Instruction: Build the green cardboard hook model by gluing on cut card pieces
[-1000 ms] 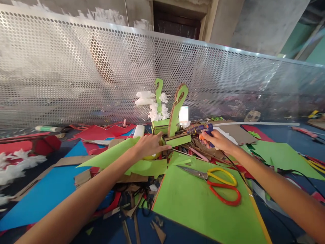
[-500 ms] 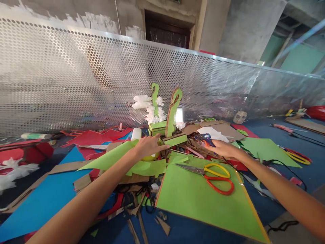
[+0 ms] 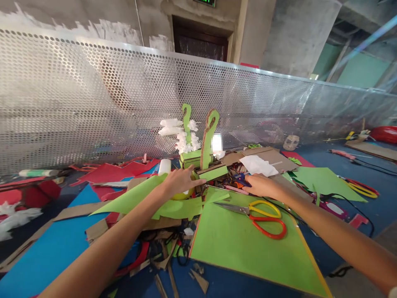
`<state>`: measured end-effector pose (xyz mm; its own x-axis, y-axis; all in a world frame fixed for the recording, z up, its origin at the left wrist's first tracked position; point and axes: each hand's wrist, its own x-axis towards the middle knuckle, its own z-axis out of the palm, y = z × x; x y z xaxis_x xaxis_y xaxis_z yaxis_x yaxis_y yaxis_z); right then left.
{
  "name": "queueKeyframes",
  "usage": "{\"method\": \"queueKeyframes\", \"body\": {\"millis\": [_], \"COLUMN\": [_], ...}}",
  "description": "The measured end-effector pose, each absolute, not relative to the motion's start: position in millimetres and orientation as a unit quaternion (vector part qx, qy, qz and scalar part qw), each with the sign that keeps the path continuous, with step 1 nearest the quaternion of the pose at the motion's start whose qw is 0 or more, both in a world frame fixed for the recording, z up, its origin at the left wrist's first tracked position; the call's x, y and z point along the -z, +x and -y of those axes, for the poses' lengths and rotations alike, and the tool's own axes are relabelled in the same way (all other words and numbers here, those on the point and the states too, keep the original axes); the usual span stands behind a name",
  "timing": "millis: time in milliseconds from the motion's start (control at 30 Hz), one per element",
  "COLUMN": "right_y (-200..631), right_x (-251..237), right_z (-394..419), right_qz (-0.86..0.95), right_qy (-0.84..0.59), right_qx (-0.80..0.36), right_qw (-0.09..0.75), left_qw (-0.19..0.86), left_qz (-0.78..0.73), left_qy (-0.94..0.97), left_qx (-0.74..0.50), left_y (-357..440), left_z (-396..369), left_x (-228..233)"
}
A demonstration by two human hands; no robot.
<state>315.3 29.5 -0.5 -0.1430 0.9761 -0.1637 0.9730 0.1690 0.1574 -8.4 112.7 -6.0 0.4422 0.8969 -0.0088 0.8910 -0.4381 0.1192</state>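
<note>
My left hand (image 3: pixel 180 182) grips the near left end of a green cardboard model (image 3: pixel 214 172), thumb on one side and fingers on the other. This model has a flat base and a tall curved neck with a hooked top. My right hand (image 3: pixel 265 186) is closed around a blue hot glue gun (image 3: pixel 239 179), low beside the model's right end; its nozzle is hard to make out. Behind stands a second green model (image 3: pixel 190 157) with a hooked neck and white ruffled pieces. Scissors (image 3: pixel 263 215) with yellow and red handles lie on a green sheet (image 3: pixel 248 252) in front.
Blue sheet (image 3: pixel 40 256), red paper (image 3: pixel 114 176) and cardboard scraps (image 3: pixel 198 281) clutter the surface. A white crumpled paper (image 3: pixel 257 165) and a clear jar (image 3: pixel 291 142) lie to the right, with another scissors (image 3: pixel 361 188) and a pink glue gun (image 3: pixel 343 155). A perforated metal barrier (image 3: pixel 139 95) runs behind.
My right hand has moved left and slightly down with the glue gun, closer to the front model's right end. My left hand keeps its hold. The view has shifted slightly.
</note>
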Motion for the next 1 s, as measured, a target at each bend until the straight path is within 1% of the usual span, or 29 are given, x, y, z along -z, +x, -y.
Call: {"method": "queueKeyframes", "body": {"millis": [67,133,200,233,300,367,500,633,700,833,1000], "right_y": [317.2,312.0,298.7,289.7,270.2,253.3,239.7,246.0,249.0,248.5,244.9], "right_x": [1.7,1.8,1.6,2.1,5.2,11.1,22.6,27.0,27.5,24.8,20.6], "right_z": [-28.3,-25.0,-20.7,-18.7,-16.6,-17.2,-24.7,-32.1,-33.9,-32.9,-30.5], "right_qz": [-0.774,-0.803,-0.847,-0.874,-0.918,-0.940,-0.946,-0.951,-0.951,-0.941,-0.913], "right_qy": [0.628,0.593,0.527,0.483,0.395,0.339,0.312,0.299,0.303,0.337,0.397], "right_qx": [-0.037,-0.060,-0.046,-0.028,-0.013,-0.037,-0.083,-0.079,-0.061,0.013,0.096], "right_qw": [0.079,0.015,-0.037,-0.047,-0.044,-0.026,0.015,0.016,0.002,-0.027,-0.015], "left_qw": [0.055,0.050,0.043,0.041,0.040,0.039,0.043,0.048,0.044,0.039,0.038], "left_qz": [-0.525,-0.522,-0.522,-0.523,-0.524,-0.523,-0.521,-0.527,-0.530,-0.539,-0.545], "left_qy": [0.849,0.851,0.851,0.851,0.851,0.851,0.852,0.848,0.846,0.841,0.837], "left_qx": [-0.027,-0.028,-0.028,-0.027,-0.026,-0.027,-0.029,-0.032,-0.035,-0.030,-0.021], "left_y": [-8.0,-7.6,-7.1,-7.0,-6.9,-7.1,-8.3,-8.8,-8.6,-7.7,-6.3], "left_z": [-111.4,-109.3,-106.8,-105.7,-104.7,-105.4,-109.7,-111.8,-112.1,-113.1,-112.6], "left_x": [4.7,3.0,1.0,0.2,-0.7,-0.2,3.6,6.6,7.3,8.2,6.6]}}
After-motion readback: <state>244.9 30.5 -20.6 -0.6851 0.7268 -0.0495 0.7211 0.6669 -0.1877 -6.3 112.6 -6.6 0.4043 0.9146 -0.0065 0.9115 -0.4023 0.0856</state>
